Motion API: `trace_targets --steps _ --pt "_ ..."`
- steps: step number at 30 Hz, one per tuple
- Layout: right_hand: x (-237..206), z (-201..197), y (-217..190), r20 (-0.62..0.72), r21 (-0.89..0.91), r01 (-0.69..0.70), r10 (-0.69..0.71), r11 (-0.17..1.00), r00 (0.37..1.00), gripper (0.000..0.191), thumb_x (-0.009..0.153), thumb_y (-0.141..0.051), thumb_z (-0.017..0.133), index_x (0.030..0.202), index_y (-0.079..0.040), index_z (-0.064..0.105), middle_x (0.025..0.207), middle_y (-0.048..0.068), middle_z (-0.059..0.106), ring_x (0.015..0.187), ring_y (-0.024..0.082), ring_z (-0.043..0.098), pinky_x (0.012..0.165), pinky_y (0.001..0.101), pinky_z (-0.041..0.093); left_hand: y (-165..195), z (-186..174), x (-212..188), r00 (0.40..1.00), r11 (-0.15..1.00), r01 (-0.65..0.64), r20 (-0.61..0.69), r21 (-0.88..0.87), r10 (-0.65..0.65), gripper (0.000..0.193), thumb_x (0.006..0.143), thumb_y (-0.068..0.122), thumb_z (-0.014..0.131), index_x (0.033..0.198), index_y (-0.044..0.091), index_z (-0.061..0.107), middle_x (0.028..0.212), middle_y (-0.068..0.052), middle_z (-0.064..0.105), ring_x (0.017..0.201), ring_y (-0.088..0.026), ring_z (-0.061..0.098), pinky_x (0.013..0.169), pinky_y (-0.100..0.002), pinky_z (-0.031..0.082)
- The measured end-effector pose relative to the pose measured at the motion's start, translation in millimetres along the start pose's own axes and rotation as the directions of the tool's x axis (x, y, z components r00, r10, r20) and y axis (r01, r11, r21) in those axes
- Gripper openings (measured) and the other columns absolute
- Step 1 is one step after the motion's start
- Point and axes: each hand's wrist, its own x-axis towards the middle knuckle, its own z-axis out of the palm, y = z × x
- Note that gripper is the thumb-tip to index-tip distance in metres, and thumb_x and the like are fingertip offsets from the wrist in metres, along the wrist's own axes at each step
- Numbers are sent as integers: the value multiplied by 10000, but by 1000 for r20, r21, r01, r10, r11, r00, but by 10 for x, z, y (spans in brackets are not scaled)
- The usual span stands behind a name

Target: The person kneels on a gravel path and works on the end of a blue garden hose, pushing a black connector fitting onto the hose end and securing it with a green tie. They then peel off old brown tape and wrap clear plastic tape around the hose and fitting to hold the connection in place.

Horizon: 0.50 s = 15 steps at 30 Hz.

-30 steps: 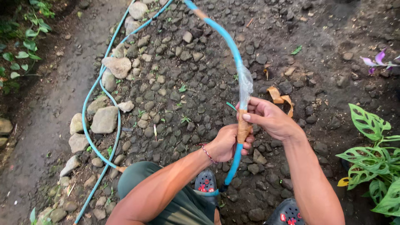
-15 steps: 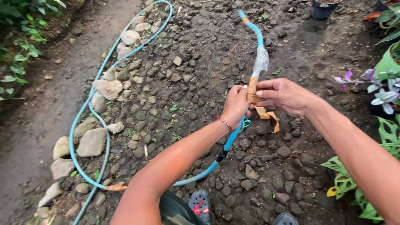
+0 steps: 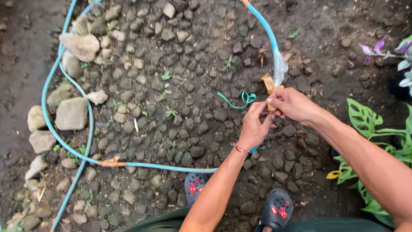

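Both hands meet on the blue hose (image 3: 128,164) joint at about 2 o'clock, lifted off the ground so the wrap can go around it. Right hand (image 3: 294,104) pinches the tan strip (image 3: 269,83) against the hose just below a clear plastic sleeve (image 3: 280,68). Left hand (image 3: 254,126) pinches the same joint from below. Green tie (image 3: 240,101) lies loose at 12 o'clock of the left hand. Ground: packed cobbles (image 3: 180,86), dirt path at 9 o'clock, leafy plants (image 3: 365,118) at 3. Hose loops wide toward 9.

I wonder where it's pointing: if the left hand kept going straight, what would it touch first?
Probably the tan wrap on the blue hose, right at the left hand fingertips; depth is unclear.
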Motion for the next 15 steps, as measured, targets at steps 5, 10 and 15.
trace_targets --steps 5,10,15 --pt "-257 334 -207 -137 -387 61 -123 920 983 236 954 -206 645 950 27 682 748 101 727 612 136 680 572 330 546 -82 92 -204 984 1000 9 -178 -30 -15 235 983 54 591 1180 -55 660 991 -104 666 847 -172 715 662 -301 648" --pt "-524 194 -22 -86 -376 213 -263 902 961 260 945 -241 644 960 3 732 676 86 721 594 102 674 552 317 522 -230 203 -382 985 984 80 -141 -162 -103 343 1152 243 549 1000 -50 645 824 -87 732 739 -149 743 644 -298 602" --pt "-479 -31 621 -376 -32 32 -42 999 926 275 1057 -230 651 983 11 760 716 49 580 623 128 471 539 328 362 -552 242 -361 893 816 419 19 -399 -449 295 1053 251 520 1051 -6 666 849 -96 735 660 -166 716 577 -305 591"
